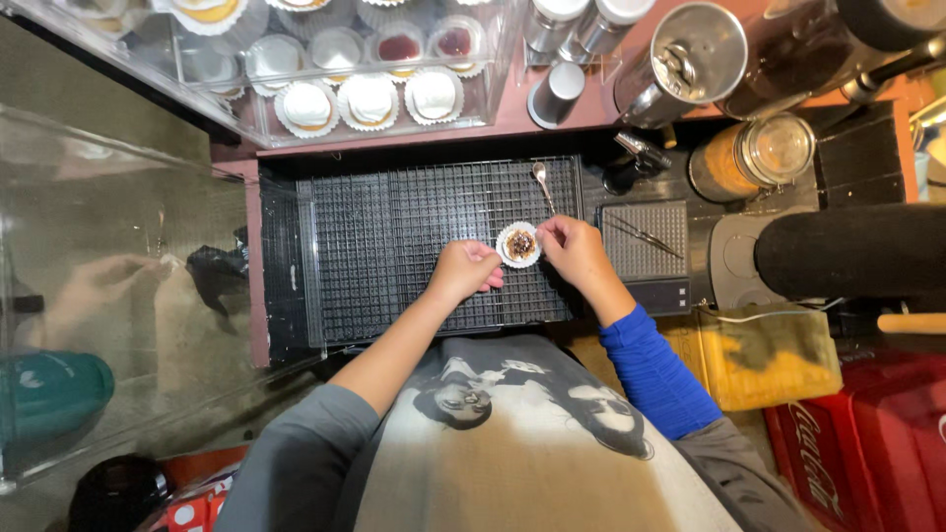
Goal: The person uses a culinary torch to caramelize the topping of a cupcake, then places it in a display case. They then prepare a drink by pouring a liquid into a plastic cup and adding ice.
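Black wire-grid metal rack point(414, 246) – matt; small tart in white pleated paper cup point(519, 244); shiny steel spoon point(543, 184); clear glossy plastic display case point(296, 79).

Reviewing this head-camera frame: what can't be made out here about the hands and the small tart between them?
- Small tart in a white paper cup: its dark topping is too small to identify.
- Left hand: curled fingers hide the fingertips, so contact with the cup is unclear.
- Right hand: whether it pinches anything is too small to see.
- Clear plastic display case of white-topped pastries: cut off by the top edge.
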`<act>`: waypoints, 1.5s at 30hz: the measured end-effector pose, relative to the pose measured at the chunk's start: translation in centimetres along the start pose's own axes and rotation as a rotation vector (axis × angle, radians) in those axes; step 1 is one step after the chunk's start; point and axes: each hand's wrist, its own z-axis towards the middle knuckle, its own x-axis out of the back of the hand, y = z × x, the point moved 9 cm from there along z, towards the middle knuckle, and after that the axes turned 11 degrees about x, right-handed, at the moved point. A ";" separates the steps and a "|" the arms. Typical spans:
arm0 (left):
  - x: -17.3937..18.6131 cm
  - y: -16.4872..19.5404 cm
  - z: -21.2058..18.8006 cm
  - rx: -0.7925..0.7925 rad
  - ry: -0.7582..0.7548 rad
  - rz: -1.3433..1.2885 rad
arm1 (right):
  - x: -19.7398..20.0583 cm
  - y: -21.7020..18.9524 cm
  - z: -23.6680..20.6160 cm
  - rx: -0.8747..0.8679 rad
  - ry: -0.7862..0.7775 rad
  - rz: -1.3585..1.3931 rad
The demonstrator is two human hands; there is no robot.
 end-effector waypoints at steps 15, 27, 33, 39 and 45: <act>3.7 0.7 -2.1 -0.137 -0.103 -0.370 | -2.5 -0.5 0.7 -0.115 -0.068 0.553; 16.4 7.1 -9.5 -0.475 0.088 -0.639 | -5.9 -16.4 8.6 0.077 -0.220 0.777; 19.5 12.4 -11.2 -0.591 0.143 -0.762 | -5.8 -20.1 13.8 0.092 -0.188 0.789; 20.9 15.8 -11.4 -0.690 0.196 -0.804 | -6.0 -21.3 17.6 0.115 -0.122 0.766; 21.1 17.0 -11.3 -0.739 0.196 -0.823 | -6.3 -21.9 18.8 0.090 -0.069 0.723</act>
